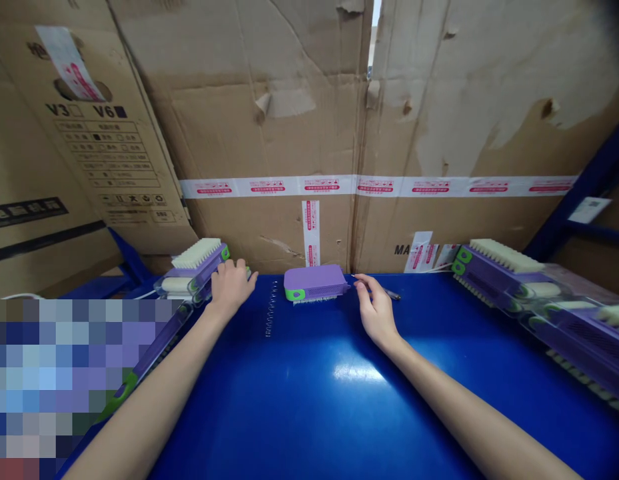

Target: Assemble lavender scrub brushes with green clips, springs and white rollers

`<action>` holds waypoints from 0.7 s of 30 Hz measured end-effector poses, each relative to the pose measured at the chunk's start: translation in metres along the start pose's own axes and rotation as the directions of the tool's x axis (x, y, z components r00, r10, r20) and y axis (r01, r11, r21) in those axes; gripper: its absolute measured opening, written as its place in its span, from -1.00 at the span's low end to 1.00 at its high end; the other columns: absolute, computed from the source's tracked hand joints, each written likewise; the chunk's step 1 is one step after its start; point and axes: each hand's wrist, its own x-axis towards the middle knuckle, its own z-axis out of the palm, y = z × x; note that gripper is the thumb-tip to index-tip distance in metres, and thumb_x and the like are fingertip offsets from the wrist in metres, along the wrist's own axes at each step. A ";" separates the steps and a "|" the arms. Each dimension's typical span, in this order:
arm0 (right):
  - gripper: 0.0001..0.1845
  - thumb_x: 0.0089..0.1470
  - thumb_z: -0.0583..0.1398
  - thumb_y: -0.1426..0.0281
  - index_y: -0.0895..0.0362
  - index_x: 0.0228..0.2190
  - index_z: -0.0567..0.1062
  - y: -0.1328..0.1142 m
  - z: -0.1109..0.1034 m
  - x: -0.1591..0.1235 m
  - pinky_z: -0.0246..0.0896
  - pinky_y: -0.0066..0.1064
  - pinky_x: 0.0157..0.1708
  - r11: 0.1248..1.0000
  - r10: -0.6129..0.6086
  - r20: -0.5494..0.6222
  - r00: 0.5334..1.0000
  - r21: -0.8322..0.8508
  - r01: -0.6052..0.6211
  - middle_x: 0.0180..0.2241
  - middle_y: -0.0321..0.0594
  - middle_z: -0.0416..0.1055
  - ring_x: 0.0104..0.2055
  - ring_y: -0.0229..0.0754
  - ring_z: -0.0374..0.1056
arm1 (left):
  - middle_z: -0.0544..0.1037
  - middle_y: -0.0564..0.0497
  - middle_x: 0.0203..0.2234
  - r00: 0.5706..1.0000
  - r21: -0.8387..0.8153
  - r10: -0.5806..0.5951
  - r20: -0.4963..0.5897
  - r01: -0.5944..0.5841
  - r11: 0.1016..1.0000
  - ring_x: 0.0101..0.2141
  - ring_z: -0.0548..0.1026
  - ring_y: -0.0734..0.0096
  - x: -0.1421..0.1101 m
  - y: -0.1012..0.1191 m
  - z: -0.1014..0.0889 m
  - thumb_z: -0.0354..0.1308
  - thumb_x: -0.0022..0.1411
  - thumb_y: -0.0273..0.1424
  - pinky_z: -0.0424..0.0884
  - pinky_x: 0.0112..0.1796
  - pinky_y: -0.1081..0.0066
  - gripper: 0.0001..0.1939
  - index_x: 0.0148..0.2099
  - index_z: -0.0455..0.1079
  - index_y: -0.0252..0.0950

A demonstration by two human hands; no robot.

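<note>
A purple brush with a green end (pixel 314 283) lies bristles down at the far middle of the blue table (pixel 309 393). My right hand (pixel 374 308) rests just right of it, fingertips pinched near its end, with a thin pen-like tool (pixel 389 293) beside the fingers. My left hand (pixel 231 283) reaches to the far left and lies curled on a purple brush (pixel 196 263) stacked bristles up on other packed brushes. A small metal spring (pixel 272 308) lies on the table between my hands.
A row of purple brushes in clear packs (pixel 544 293) runs along the right edge. More packed brushes (pixel 154 347) lie at the left. Large cardboard boxes (pixel 339 120) stand as a wall behind the table. A blue shelf frame (pixel 589 180) rises at the right.
</note>
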 end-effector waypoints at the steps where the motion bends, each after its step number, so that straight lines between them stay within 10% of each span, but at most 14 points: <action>1: -0.61 0.15 0.00 0.17 0.13 -0.15 0.45 0.000 0.000 0.000 0.23 -0.18 -0.13 1.000 -0.003 0.000 1.000 -0.002 0.003 -0.15 -0.04 0.46 -0.10 -0.01 0.36 | 0.39 -0.37 -0.14 1.000 -0.003 -0.016 0.020 0.016 1.000 -0.08 0.34 -0.13 0.002 -0.002 0.003 -0.12 0.23 -0.20 0.32 -0.20 0.12 -0.55 -0.02 0.28 -0.47; 8: -0.61 0.16 0.00 0.19 0.14 -0.14 0.44 0.001 0.000 0.000 0.23 -0.19 -0.12 1.000 -0.006 0.002 1.000 -0.006 0.006 -0.14 -0.04 0.45 -0.10 -0.02 0.36 | 0.45 -0.29 -0.16 0.970 -0.357 -0.157 0.186 0.216 0.909 -0.10 0.42 -0.08 0.010 -0.011 0.014 0.06 0.11 -0.33 0.35 -0.20 0.16 -0.61 -0.01 0.25 -0.34; 13: -0.61 0.15 0.00 0.19 0.15 -0.15 0.44 0.001 0.001 0.001 0.24 -0.20 -0.14 1.000 -0.009 0.000 1.000 -0.009 0.009 -0.16 -0.04 0.46 -0.12 -0.04 0.37 | 0.47 -0.15 -0.32 0.840 -0.837 -0.225 0.494 0.529 0.141 -0.31 0.49 0.20 0.017 -0.016 0.010 0.13 0.01 -0.35 0.40 -0.41 0.37 -0.66 -0.12 0.29 -0.33; 21: -0.62 0.16 -0.01 0.21 0.15 -0.14 0.42 0.001 0.000 0.000 0.25 -0.20 -0.15 0.999 -0.022 0.005 1.000 -0.027 0.022 -0.15 -0.03 0.45 -0.12 -0.04 0.37 | 0.44 -0.07 -0.50 0.853 -0.709 0.100 0.512 0.486 -0.512 -0.55 0.42 0.47 0.015 -0.022 -0.001 -0.01 0.11 -0.44 0.28 -0.62 0.59 -0.85 -0.28 0.34 -0.38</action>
